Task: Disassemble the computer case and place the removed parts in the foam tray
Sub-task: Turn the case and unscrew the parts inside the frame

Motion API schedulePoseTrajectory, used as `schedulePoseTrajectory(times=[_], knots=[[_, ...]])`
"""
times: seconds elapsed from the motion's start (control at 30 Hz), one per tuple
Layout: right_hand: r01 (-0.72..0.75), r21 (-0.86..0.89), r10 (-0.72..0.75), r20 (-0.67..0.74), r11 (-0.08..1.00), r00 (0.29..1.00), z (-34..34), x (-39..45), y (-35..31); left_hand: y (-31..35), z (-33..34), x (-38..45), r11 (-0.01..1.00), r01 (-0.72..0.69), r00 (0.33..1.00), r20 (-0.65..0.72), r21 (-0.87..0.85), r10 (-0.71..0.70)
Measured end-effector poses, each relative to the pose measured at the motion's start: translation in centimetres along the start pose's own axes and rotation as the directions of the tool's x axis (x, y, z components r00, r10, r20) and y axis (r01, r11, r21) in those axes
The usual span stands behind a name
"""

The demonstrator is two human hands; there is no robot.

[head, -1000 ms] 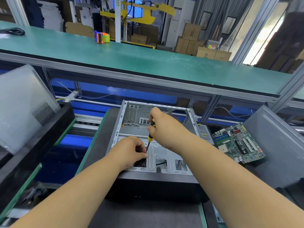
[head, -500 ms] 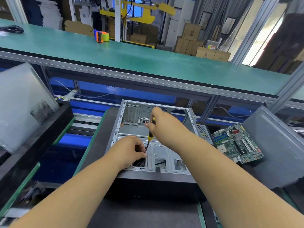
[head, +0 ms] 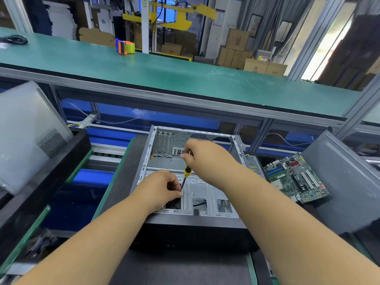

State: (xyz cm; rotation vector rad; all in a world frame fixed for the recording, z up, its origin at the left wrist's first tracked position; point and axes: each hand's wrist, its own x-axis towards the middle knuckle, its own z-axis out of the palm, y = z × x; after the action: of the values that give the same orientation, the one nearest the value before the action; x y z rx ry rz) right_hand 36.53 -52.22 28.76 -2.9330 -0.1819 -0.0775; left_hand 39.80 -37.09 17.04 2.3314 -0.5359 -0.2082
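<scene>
The open grey computer case (head: 207, 190) lies on its side on the dark mat in front of me, its inside bare metal. My right hand (head: 205, 156) grips a yellow-and-black screwdriver (head: 186, 173) by the handle, the shaft slanting down to the drive cage at the case's near left. My left hand (head: 162, 189) sits curled at the tip of the shaft, fingers pinching around it over a dark opening. What lies under those fingers is hidden. A removed green motherboard (head: 296, 177) lies to the right of the case.
A grey side panel (head: 345, 182) leans at the right beside the motherboard. At the left a black foam tray (head: 51, 173) holds another grey panel (head: 26, 136). A green shelf (head: 164, 73) with a tape dispenser (head: 125, 45) spans above the case.
Both hands stay at the same spot in the case. The screwdriver handle has shifted only slightly in my right hand.
</scene>
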Motion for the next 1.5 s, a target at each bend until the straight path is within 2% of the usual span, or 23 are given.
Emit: schedulePoseTrajectory(times=[0.17, 0.3, 0.37, 0.5, 0.57, 0.8, 0.87, 1.0, 1.07, 1.37, 1.5], knots=[[0.035, 0.137, -0.037, 0.017, 0.990, 0.999, 0.01, -0.37, -0.43, -0.14, 0.07, 0.07, 1.000, -0.003, 1.000, -0.009, 0.001, 0.003], [0.025, 0.154, -0.029, 0.029, 0.988, 0.999, -0.29, -0.53, -0.61, -0.20, 0.14, 0.14, 1.000, -0.004, 1.000, -0.009, 0.001, 0.004], [0.034, 0.089, -0.035, 0.013, 0.995, 0.999, -0.36, -0.59, -0.61, -0.19, 0.14, 0.14, 1.000, -0.002, 1.000, -0.009, 0.001, 0.002], [0.029, -0.164, -0.036, -0.040, 0.986, 0.999, -0.38, -0.37, -0.41, -0.14, 0.06, 0.02, 1.000, -0.001, 1.000, -0.007, 0.001, 0.001], [0.022, -0.209, -0.028, -0.025, 0.978, 0.999, -0.35, -0.01, -0.33, -0.10, 0.03, 0.00, 1.000, 0.004, 1.000, -0.006, -0.002, -0.004], [0.023, 0.131, -0.029, 0.044, 0.991, 0.999, -0.27, -0.17, -0.43, -0.08, 0.04, 0.03, 1.000, 0.007, 1.000, -0.008, -0.005, -0.007], [0.010, 0.125, -0.014, 0.033, 0.992, 0.999, -0.25, -0.30, -0.51, -0.16, 0.06, 0.06, 1.000, 0.005, 1.000, -0.002, -0.006, -0.005], [0.006, -0.043, -0.006, 0.001, 0.999, 1.000, -0.27, -0.32, -0.59, -0.33, 0.12, 0.12, 1.000, 0.000, 1.000, 0.001, -0.017, 0.000], [0.001, -0.064, 0.000, 0.016, 0.998, 1.000, -0.28, -0.17, -0.50, -0.36, 0.15, 0.15, 1.000, 0.002, 1.000, 0.003, -0.012, -0.002], [-0.045, 0.175, 0.026, 0.109, 0.984, 0.994, -0.39, 0.01, -0.16, -0.19, 0.10, 0.15, 1.000, 0.013, 1.000, 0.009, -0.006, -0.013], [-0.048, 0.142, 0.035, 0.095, 0.989, 0.995, -0.44, -0.18, -0.41, -0.17, 0.05, 0.12, 1.000, -0.003, 1.000, 0.011, 0.000, 0.003]])
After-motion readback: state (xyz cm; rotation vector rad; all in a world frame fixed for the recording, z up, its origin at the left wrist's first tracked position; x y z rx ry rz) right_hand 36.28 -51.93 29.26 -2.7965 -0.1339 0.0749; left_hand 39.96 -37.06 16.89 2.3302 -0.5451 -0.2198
